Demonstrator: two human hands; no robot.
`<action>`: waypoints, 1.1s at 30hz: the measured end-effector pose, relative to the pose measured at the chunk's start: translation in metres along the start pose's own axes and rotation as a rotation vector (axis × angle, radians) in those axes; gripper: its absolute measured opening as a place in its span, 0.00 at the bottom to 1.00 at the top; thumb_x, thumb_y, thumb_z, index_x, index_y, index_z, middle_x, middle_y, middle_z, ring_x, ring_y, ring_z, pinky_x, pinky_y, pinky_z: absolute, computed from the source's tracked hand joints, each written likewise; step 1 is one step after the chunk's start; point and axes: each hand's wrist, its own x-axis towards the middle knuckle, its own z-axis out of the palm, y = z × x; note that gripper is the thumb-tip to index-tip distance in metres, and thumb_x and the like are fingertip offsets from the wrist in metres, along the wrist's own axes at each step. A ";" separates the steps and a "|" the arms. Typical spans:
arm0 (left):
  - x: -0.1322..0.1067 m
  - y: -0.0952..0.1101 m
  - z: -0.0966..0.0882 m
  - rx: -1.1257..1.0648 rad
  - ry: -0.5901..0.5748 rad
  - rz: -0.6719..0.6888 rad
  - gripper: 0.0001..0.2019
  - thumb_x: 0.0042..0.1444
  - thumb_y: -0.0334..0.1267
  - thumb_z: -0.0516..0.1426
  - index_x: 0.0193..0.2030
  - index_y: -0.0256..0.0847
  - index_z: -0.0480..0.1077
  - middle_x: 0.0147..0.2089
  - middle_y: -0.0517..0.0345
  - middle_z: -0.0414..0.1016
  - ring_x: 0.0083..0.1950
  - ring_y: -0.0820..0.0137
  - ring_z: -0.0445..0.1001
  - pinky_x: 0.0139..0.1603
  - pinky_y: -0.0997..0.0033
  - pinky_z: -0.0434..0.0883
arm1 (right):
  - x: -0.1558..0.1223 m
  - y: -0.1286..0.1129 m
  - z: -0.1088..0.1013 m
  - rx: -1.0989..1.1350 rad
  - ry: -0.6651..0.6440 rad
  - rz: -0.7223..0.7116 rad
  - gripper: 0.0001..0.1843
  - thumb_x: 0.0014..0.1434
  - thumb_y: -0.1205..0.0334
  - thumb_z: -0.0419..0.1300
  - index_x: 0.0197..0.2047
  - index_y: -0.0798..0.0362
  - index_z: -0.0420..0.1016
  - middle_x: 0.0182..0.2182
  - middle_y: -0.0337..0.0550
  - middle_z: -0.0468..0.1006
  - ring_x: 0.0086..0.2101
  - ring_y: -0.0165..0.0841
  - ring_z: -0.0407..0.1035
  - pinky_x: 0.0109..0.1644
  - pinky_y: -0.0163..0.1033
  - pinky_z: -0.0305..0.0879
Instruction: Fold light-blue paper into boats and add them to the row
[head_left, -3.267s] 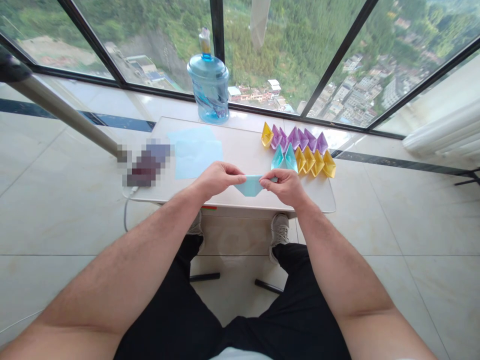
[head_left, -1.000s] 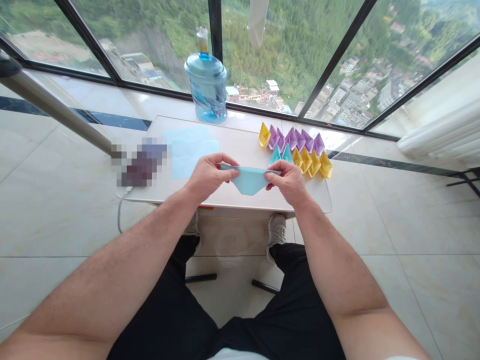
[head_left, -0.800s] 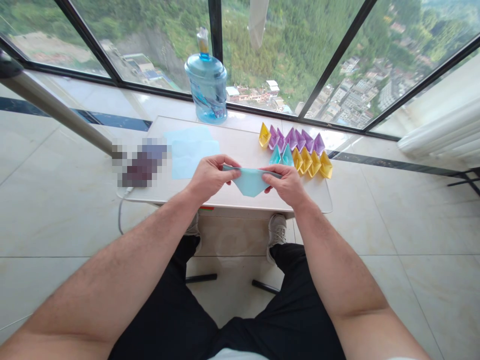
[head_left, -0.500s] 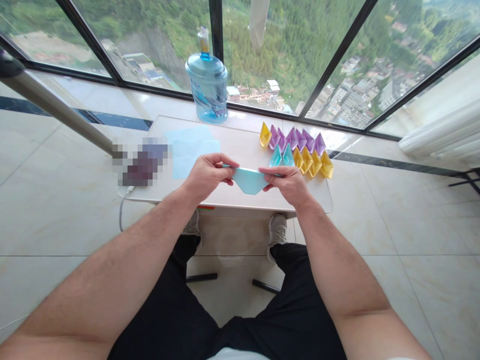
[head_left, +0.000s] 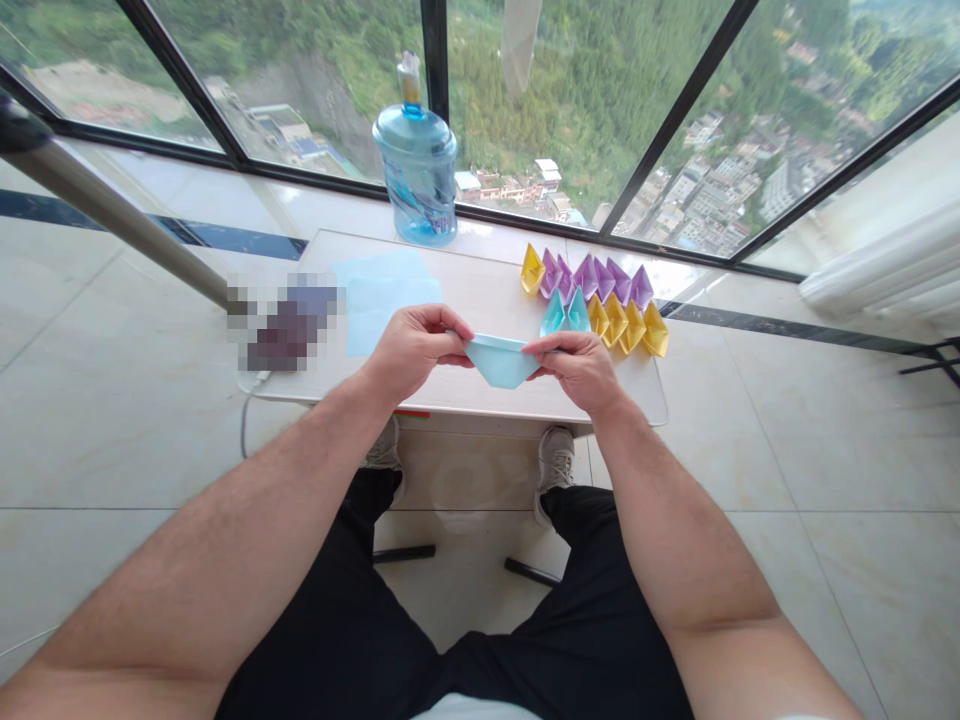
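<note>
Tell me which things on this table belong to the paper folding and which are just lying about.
In use: folded blue paper, pinched by left hand and right hand; flat blue sheets; finished paper boats.
Lying about: water jug; blurred dark item; white cable.

Black trousers [head_left: 337, 640], grey sneakers [head_left: 556, 460].

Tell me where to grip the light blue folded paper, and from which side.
Pinch the light blue folded paper at the two ends of its long upper edge, coming in from left and right, where the left hand and right hand hold it. It narrows to a blunt point below, so the wide end corners probably give the firmest hold without crushing folds.
</note>
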 end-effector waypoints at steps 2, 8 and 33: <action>0.000 0.000 0.000 -0.004 0.001 0.005 0.08 0.36 0.32 0.68 0.25 0.35 0.75 0.25 0.59 0.75 0.27 0.70 0.76 0.32 0.64 0.80 | 0.000 0.001 0.000 -0.008 0.001 0.000 0.07 0.47 0.60 0.73 0.32 0.51 0.87 0.27 0.39 0.82 0.28 0.30 0.75 0.34 0.40 0.81; -0.001 0.002 0.001 0.036 0.031 0.004 0.06 0.37 0.33 0.65 0.25 0.35 0.74 0.25 0.59 0.75 0.27 0.70 0.75 0.33 0.63 0.80 | 0.001 0.001 0.001 -0.017 0.009 0.004 0.07 0.47 0.59 0.72 0.32 0.51 0.86 0.28 0.39 0.82 0.28 0.30 0.75 0.35 0.39 0.80; 0.004 -0.011 0.000 0.778 -0.070 0.159 0.10 0.50 0.43 0.63 0.35 0.41 0.83 0.31 0.58 0.82 0.35 0.67 0.74 0.39 0.69 0.70 | 0.007 0.007 0.006 -0.342 0.047 -0.073 0.23 0.52 0.42 0.70 0.38 0.54 0.81 0.27 0.39 0.80 0.27 0.31 0.76 0.32 0.38 0.77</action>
